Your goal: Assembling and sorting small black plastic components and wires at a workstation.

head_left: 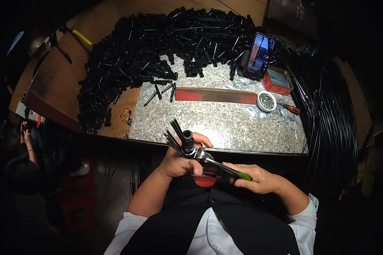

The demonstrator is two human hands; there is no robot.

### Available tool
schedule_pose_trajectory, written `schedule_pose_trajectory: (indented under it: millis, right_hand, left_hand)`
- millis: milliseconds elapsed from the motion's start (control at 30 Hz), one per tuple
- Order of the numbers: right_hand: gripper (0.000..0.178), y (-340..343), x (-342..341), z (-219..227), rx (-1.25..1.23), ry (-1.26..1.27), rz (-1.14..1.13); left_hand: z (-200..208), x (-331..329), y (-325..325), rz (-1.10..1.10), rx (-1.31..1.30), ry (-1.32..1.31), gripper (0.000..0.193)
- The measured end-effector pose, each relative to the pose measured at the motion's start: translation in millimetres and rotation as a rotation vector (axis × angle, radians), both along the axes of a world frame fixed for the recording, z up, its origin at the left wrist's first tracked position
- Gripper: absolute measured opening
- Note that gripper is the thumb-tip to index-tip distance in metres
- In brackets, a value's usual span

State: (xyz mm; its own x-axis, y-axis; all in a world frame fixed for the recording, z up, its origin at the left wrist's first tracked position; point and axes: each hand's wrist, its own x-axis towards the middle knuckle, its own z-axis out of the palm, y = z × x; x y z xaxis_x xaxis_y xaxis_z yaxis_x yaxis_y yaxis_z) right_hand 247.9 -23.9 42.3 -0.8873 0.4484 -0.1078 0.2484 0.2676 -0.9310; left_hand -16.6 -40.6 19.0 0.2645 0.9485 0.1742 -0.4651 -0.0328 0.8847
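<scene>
Just off the granite slab's (200, 119) near edge, our left hand (174, 163) curls around a black tubular fitting (187, 139) with thin black rods (175, 127). Our right hand (259, 178) wraps the green-handled pliers (224, 167), head at the fitting's lower end; we cannot tell how far their jaws close. A red strip (215, 96) lies on the slab.

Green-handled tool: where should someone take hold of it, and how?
Probably by the green handle, coming from the right: this long end slants away toward the right hand, while the metal head sits close to the black part in the left hand, leaving little room there.
</scene>
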Motion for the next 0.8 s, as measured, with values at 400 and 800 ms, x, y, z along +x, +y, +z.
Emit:
schedule_pose_trajectory:
  millis: [400, 800]
  right_hand:
    - [0.071, 6, 5, 19, 0.517, -0.103, -0.075]
    - [0.071, 5, 6, 21, 0.409, -0.127, -0.061]
  left_hand:
    - [15, 4, -2, 0.048, 0.005, 0.228, 0.079]
    - [9, 4, -4, 0.110, 0.150, 0.307, 0.071]
